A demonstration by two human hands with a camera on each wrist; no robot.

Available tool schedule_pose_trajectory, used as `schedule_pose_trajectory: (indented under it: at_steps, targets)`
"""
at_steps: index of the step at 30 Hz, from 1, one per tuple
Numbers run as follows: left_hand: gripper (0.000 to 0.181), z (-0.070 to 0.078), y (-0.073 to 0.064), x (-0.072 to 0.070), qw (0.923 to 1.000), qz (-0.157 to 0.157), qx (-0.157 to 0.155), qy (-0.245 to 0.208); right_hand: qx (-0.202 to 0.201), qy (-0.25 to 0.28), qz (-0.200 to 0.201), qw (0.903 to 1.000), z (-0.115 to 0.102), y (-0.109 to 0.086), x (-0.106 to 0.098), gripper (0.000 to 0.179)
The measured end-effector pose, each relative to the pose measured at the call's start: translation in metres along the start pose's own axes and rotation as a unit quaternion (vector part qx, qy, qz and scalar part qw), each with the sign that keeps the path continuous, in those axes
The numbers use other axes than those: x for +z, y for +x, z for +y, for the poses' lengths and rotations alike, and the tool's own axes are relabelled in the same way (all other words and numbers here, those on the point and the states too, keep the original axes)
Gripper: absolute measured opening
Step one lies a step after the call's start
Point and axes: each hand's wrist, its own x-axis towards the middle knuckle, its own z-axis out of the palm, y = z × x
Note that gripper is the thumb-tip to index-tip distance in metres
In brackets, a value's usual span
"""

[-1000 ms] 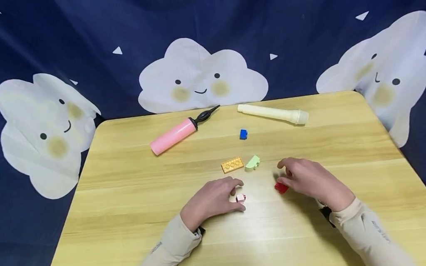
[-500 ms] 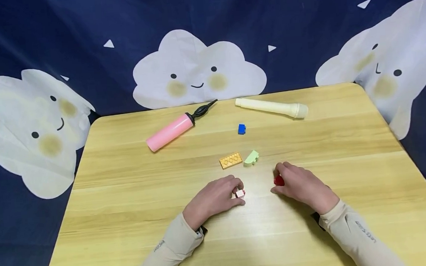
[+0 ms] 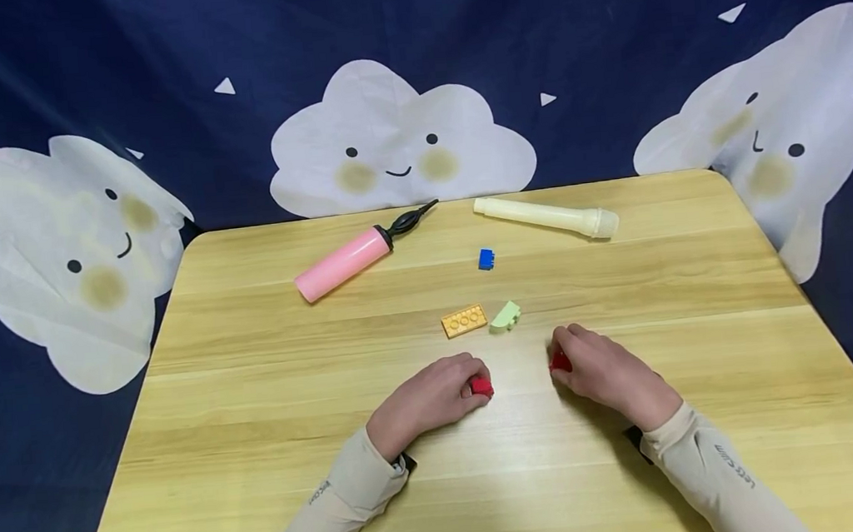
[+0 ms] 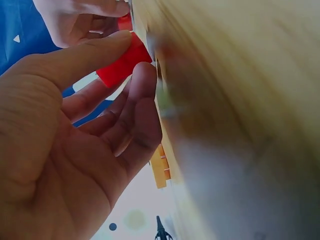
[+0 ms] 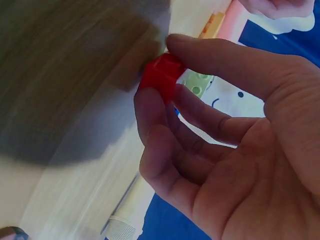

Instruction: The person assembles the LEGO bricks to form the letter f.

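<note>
My left hand pinches a small red toy brick between thumb and fingers, low over the table. Across from it, my right hand grips a second red brick, thumb on one side and fingertips on the other. In the head view that brick is partly covered by the fingers. Beyond both hands lie an orange brick plate and a light green curved brick, side by side. A blue brick sits farther back.
A pink hand pump with a black nozzle lies at the back left of the wooden table. To its right is a cream toy microphone. Dark blue cloth with clouds hangs behind the table's far edge.
The left fingers and thumb have drawn together onto their red brick, which earlier lay between them looking whitish. My right hand has shifted left and taken hold of the other red brick.
</note>
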Motion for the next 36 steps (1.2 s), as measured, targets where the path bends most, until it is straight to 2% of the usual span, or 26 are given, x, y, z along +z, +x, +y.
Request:
schedule_pose_trajectory:
  at_steps: [7, 13, 18, 22, 29, 36]
  targets:
    - [0.013, 0.0, 0.003, 0.002, 0.9996, 0.004, -0.014, -0.023, -0.034, 0.011, 0.039, 0.9986, -0.007, 0.003, -0.002, 0.016]
    - [0.017, 0.002, 0.002, 0.004, 0.9994, 0.029, -0.014, 0.011, -0.086, 0.046, 0.06, 0.9935, -0.023, 0.004, 0.004, 0.017]
    - [0.018, 0.003, 0.001, 0.004, 0.9985, 0.041, -0.032, -0.016, -0.121, 0.064, 0.074, 0.9878, -0.035, 0.003, 0.011, 0.015]
    - [0.015, 0.002, 0.001, 0.008, 0.9975, 0.048, -0.032, -0.041, -0.154, 0.071, 0.074, 0.9827, -0.041, 0.003, 0.017, 0.013]
    - [0.017, 0.005, 0.002, 0.014, 0.995, 0.081, -0.024, -0.054, -0.192, 0.086, 0.082, 0.9741, -0.048, 0.002, 0.026, 0.013]
    - [0.015, 0.007, 0.002, 0.017, 0.9949, 0.088, -0.015, -0.048, -0.208, 0.066, 0.072, 0.9732, -0.048, 0.002, 0.032, 0.022]
